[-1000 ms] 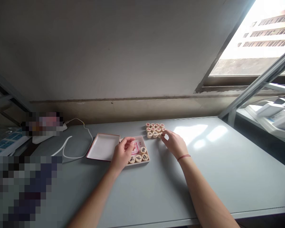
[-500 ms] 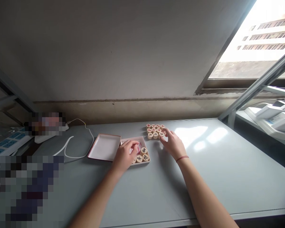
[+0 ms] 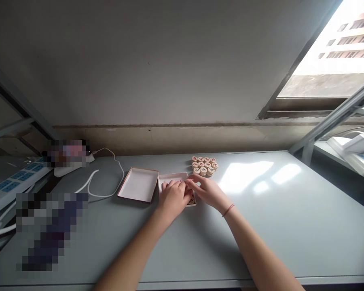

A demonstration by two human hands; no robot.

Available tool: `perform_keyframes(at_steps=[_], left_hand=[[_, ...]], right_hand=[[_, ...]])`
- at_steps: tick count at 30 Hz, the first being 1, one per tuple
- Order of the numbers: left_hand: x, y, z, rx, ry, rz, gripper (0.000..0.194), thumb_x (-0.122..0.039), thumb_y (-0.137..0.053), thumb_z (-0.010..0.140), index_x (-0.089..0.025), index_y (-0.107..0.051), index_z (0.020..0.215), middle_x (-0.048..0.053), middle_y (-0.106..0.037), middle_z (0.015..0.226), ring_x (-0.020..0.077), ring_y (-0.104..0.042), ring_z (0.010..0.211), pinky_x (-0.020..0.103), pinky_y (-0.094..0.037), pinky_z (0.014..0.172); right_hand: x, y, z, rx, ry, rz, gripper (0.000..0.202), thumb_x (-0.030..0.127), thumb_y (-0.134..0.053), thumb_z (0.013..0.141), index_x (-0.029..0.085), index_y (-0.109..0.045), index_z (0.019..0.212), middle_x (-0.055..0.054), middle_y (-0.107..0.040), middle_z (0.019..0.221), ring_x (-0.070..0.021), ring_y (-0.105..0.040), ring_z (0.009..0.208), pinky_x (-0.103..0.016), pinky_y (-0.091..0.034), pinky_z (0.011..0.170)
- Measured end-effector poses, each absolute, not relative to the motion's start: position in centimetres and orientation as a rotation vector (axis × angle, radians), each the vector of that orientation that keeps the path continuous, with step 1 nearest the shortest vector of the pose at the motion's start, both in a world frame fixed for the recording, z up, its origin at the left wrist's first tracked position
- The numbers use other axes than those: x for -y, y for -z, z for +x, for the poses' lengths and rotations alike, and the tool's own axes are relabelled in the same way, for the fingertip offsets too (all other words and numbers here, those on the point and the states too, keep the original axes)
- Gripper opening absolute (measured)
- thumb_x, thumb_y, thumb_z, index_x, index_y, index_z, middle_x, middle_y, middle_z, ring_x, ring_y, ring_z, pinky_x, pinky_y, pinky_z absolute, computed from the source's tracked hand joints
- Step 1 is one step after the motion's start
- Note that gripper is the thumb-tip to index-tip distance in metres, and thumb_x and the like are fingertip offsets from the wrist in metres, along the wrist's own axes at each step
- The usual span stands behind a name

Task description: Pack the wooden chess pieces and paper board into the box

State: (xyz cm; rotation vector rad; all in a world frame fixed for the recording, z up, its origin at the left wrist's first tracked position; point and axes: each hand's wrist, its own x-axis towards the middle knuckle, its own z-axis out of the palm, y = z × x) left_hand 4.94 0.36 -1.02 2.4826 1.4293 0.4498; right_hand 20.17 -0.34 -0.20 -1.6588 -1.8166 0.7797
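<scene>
Grey desk [image 3: 276, 234] w/ glare [image 3: 245, 177] bears box [image 3: 172, 176], wall [image 3: 157, 72] behind, window [image 3: 346, 52] rt.

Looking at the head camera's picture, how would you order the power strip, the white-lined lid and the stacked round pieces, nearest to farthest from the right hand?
1. Stacked round pieces: just beyond the right hand.
2. White-lined lid: to the left, past the box.
3. Power strip: far left of the view.

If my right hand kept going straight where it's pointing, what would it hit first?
Your right hand would probably meet your left hand first, over the open xiangqi box; depth there is unclear.
</scene>
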Motion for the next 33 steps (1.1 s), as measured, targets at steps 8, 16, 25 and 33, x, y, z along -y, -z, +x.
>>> perform_keyframes(at_steps=[8, 16, 25, 33], left_hand=[[-1.2, 1.0, 3.4, -1.292, -1.027, 2.028, 0.014, -0.031, -0.051, 0.09, -0.022, -0.056, 0.1, 0.001, -0.069, 0.094, 0.0158, -0.065, 0.083, 0.028, -0.049, 0.076], [-0.3, 0.5, 3.5, -1.129, -1.077, 1.724, 0.017, -0.036, -0.054, 0.088, -0.022, -0.057, 0.098, 0.004, -0.069, 0.107, 0.0169, -0.066, 0.096, 0.028, -0.054, 0.082], [-1.0, 1.5, 2.8, -1.178, -1.182, 1.704, 0.016, -0.025, -0.054, 0.085, -0.022, -0.059, 0.1, 0.005, -0.067, 0.105, 0.0145, -0.066, 0.091, 0.028, -0.055, 0.082], [-0.7, 1.0, 2.8, -1.205, -1.008, 1.636, 0.028, -0.033, -0.059, 0.082, -0.021, -0.059, 0.108, 0.002, -0.069, 0.085, 0.0151, -0.067, 0.078, 0.028, -0.056, 0.075]], right_hand=[[0.8, -0.1, 20.0, 1.896, -0.645, -1.425, 0.029, 0.025, -0.053, 0.078, 0.023, -0.05, 0.106, -0.003, -0.064, 0.101, -0.0112, -0.056, 0.061, -0.025, -0.045, 0.056], [0.4, 0.1, 20.7, 1.849, -0.377, -1.429, 0.022, 0.033, -0.053, 0.084, 0.022, -0.055, 0.103, -0.003, -0.066, 0.089, -0.0122, -0.06, 0.062, -0.025, -0.046, 0.059], [-0.8, 1.3, 28.4, 1.453, -0.204, -1.978, 0.025, 0.039, -0.054, 0.073, 0.02, -0.064, 0.086, -0.006, -0.066, 0.089, -0.0192, -0.059, 0.075, -0.032, -0.045, 0.07], [-1.3, 3.2, 28.6, 1.518, -0.314, -2.089, 0.015, 0.037, -0.052, 0.076, 0.023, -0.057, 0.078, -0.003, -0.068, 0.086, -0.0179, -0.059, 0.072, -0.029, -0.042, 0.066]])
